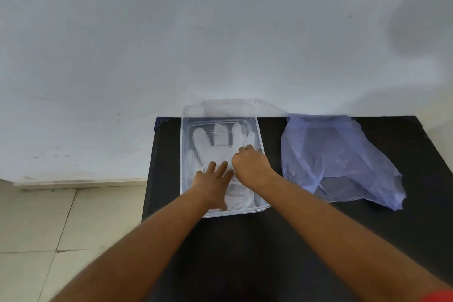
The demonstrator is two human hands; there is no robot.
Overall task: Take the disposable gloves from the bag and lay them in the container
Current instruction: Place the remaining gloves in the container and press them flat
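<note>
Glove: a thin see-through glove (pixel 215 147) lies flat in the clear container (pixel 184 154), its finger parts pointing to the far end.
Container: it sits on the left part of the black table (pixel 306 240), near the far edge, with its clear lid (pixel 228 108) leaning behind it.
Bag: the blue bag (pixel 338 157) lies flat to the right of the container, apart from it. I cannot tell if more gloves are inside.
Left hand: the left hand (pixel 213 182) is open and pressed flat on the near part of the glove.
Right hand: the right hand (pixel 250 164) is curled with its fingertips bent down onto the glove. I cannot tell if it is pinching the glove or only pushing on it.
Risk one: the glove is so light that it may stick to the fingers and lift out when the hands come up.
Risk two: a hard rub could bunch or fold the glove.
Risk three: a push on the near end could slide the light container across the table.
</note>
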